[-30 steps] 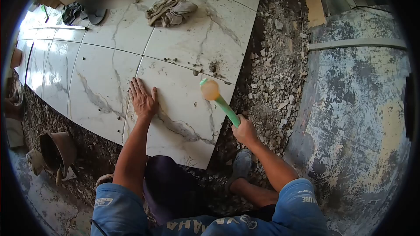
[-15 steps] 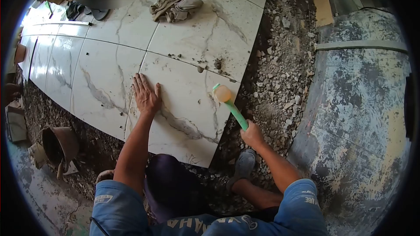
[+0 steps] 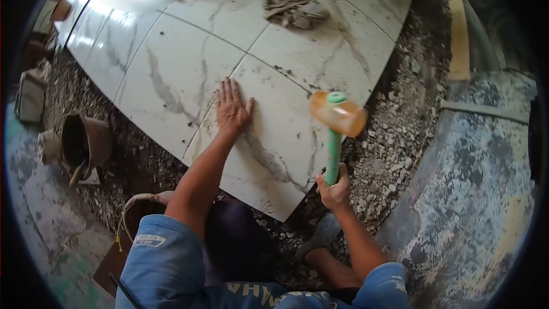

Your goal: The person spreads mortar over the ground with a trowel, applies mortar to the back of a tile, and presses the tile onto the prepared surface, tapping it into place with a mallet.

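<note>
My left hand [image 3: 233,109] lies flat on a white marble-veined floor tile [image 3: 269,131], fingers stretched out close to the joint with the neighbouring tile. Wrapped round the green handle of a rubber mallet [image 3: 334,154] is my right hand [image 3: 335,190], near the tile's right edge. The mallet's amber head points up and away from me and looks raised above the tile, slightly blurred. Small crumbs of dirt lie along the joint beyond the tile.
A crumpled rag [image 3: 297,10] lies on the tiles farther off. Gravel [image 3: 394,143] runs along the right, beside a worn painted slab [image 3: 457,177]. At left, a bucket [image 3: 94,140] lies tipped on the soil. Another bucket [image 3: 140,209] sits by my left arm.
The mallet has been lifted off the tile's surface and its head swung upward, nearer to me. My left hand remains flat on the same tile. The whole view has shifted and turned.
</note>
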Available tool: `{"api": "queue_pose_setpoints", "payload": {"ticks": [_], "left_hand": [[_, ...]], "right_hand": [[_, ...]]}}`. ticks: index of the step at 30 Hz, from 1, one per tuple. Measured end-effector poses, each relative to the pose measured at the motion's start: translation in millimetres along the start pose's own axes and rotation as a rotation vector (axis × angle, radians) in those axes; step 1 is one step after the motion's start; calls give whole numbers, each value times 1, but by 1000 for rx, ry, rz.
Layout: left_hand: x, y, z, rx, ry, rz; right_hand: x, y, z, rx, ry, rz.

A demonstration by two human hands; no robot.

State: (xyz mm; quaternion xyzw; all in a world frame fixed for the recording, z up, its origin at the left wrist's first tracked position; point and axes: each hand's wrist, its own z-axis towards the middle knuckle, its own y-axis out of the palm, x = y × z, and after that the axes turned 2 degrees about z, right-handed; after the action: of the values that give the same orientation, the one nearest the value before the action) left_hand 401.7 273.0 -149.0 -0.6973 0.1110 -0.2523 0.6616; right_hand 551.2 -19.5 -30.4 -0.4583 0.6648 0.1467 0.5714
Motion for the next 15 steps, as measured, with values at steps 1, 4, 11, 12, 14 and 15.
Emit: {"api": "queue_pose_setpoints", "payload": {"ticks": [1, 4, 11, 12, 14, 15], "left_hand": [[0, 0, -1, 8, 0, -19], [-4, 3, -1, 23, 19, -10], [-4, 0, -2, 3, -24, -99], [-6, 1, -2, 21, -14, -107], [-7, -2, -4, 61, 8, -126], [-8, -1, -3, 71, -10, -122]], "right_hand": [[-1, 9, 3, -27, -10, -1], [10, 33, 6, 110, -108, -58], [26, 37, -13, 65, 122, -234], [32, 41, -15, 111, 124, -106], [31, 50, -25, 10, 59, -298], [32, 50, -25, -111, 73, -451]]}}
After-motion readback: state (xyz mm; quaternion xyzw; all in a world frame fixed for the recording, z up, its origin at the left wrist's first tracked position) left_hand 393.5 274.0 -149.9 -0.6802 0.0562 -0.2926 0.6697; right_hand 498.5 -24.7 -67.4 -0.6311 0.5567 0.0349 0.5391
